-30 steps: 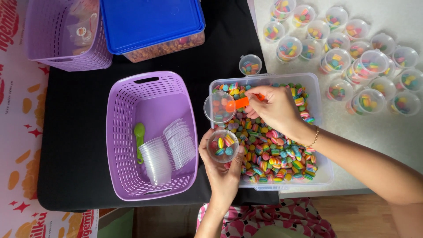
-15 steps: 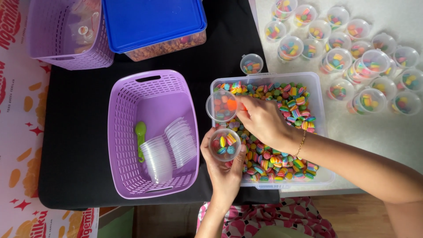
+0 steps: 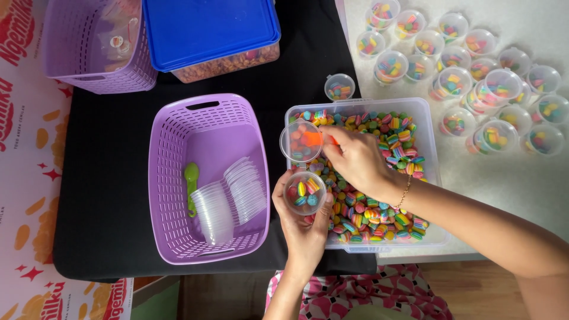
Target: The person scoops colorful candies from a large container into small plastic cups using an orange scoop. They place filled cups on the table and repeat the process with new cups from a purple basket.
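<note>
My left hand [image 3: 305,228] holds a small clear cup [image 3: 304,192] partly filled with rainbow candies; its open lid [image 3: 300,141] sticks up behind. My right hand [image 3: 355,161] grips a small orange scoop [image 3: 313,138] just over that lid, above the clear tub [image 3: 430,130] of rainbow candies. Both hands hover at the tub's left side.
A purple basket [image 3: 178,118] on the left holds stacked clear cups [image 3: 228,198] and a green spoon [image 3: 191,186]. A blue-lidded box [image 3: 210,29] and another purple basket [image 3: 89,47] sit at the back. Several filled cups [image 3: 468,71] crowd the white surface; one filled cup [image 3: 339,88] stands alone.
My right hand has moved left with the orange scoop, from over the candies to beside the open lid. The cup in my left hand has stayed about where it was.
</note>
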